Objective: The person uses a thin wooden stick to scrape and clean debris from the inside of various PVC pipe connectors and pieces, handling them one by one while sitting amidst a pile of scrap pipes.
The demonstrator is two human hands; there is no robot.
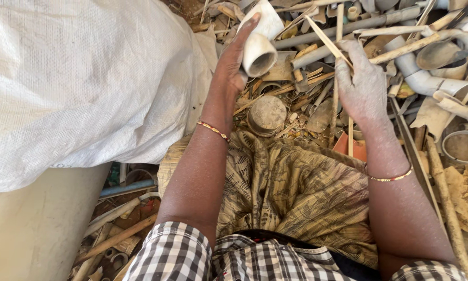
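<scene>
Head view: left hand (233, 60) clasps a white pipe elbow (259, 44) at upper centre, while right hand (363, 86) pinches a thin strip (325, 37) over the scrap pile (432, 78).

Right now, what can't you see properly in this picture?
Head view, the only one:
- What is inside the big white sack: its cloth hides it.
- The far end of the white pipe piece in the left hand: thumb and picture top hide it.
- Most of the thin strips at the right hand: lost in the pile.
- What lies beneath the patterned cloth on the lap.
</scene>
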